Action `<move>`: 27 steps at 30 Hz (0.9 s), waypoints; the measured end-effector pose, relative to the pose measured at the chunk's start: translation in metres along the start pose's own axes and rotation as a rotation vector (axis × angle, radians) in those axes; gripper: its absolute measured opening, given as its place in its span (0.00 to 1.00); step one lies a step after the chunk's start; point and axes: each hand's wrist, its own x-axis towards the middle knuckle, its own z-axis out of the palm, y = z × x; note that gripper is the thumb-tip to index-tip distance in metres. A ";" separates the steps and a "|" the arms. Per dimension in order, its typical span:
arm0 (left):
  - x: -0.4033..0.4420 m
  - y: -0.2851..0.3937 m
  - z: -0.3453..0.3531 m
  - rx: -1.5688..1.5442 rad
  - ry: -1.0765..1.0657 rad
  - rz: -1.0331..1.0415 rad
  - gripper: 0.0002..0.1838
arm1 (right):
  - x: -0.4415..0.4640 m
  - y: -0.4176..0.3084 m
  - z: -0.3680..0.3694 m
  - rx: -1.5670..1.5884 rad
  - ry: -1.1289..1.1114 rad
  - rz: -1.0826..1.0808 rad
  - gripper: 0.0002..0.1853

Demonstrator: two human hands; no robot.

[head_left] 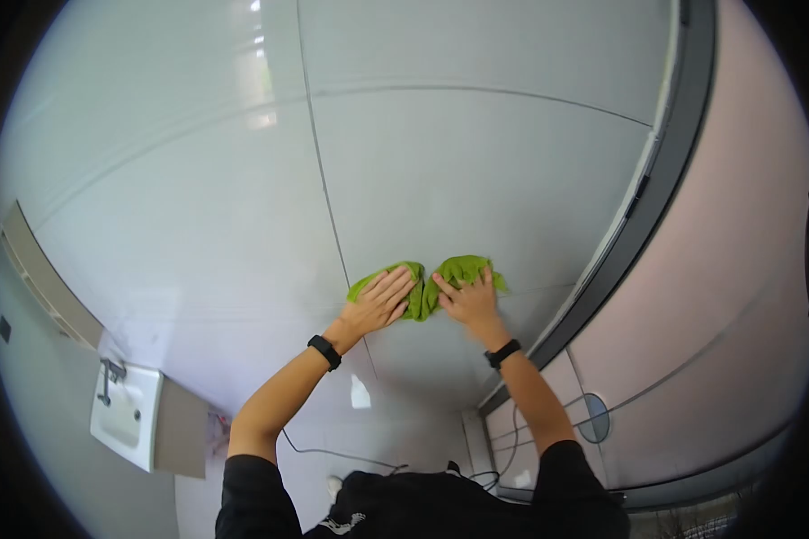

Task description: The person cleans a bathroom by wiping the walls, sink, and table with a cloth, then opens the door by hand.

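Note:
A crumpled green cloth (420,296) lies against the light grey tiled wall (476,198), under both of my hands. Flat on the cloth's left part rests my left hand (379,299), fingers stretched out and close together. My right hand (473,301) presses on the right part with its fingers spread, pointing up and to the left. A fold of the cloth shows between the two hands. Some of the cloth is hidden beneath my palms and fingers. Each wrist wears a black band.
A white washbasin (128,418) with a tap (108,382) stands on a cabinet at the lower left, below a wall cabinet (49,274). A dark door frame (634,211) borders pinkish panels (737,207) on the right. A thin cable (342,454) trails near the floor.

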 end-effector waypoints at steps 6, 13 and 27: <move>0.154 -0.052 -0.112 0.051 0.300 -0.256 0.41 | 0.169 0.082 -0.099 -0.102 0.061 0.081 0.34; 0.300 -0.050 -0.148 0.222 0.603 -0.396 0.38 | 0.252 0.178 -0.136 -0.111 0.294 0.123 0.33; 0.261 0.090 0.007 -0.031 0.228 -0.015 0.31 | 0.052 0.190 -0.069 -0.104 0.215 0.425 0.35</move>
